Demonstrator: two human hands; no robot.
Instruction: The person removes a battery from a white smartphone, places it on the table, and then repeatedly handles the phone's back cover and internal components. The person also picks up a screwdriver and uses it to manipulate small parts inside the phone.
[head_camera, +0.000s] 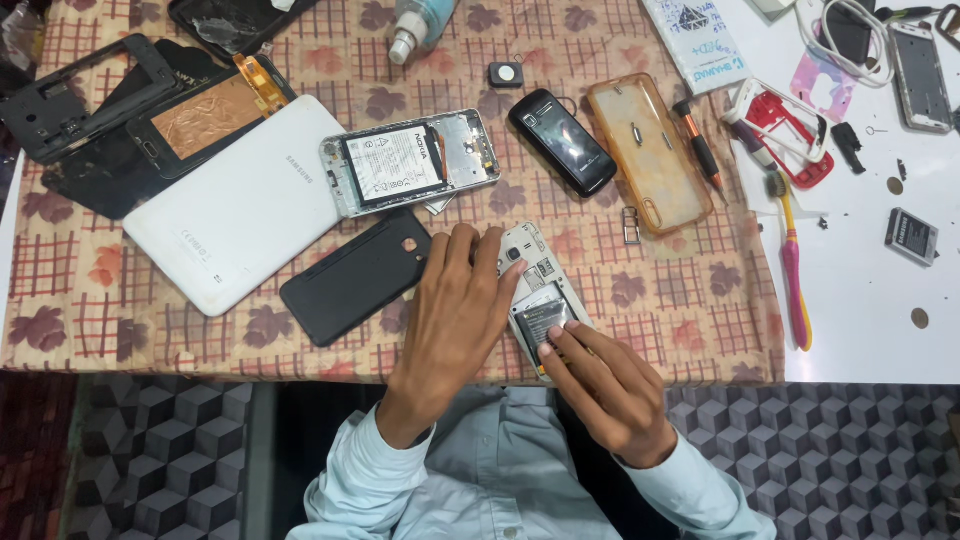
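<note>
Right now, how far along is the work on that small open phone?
Done: the back is off the small phone, and a black cover lies left of it. In hand: the left hand steadies the phone while the right hand presses on the battery in its bay. Left: the phone's back is still uncovered.

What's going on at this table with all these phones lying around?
A person is working on a small opened phone lying back-up on a patterned cloth. The left hand steadies it while the fingertips of the right hand press on its battery. A black back cover lies just to the left. Around them lie a white tablet, another opened phone, a black phone and a clear orange case.
</note>
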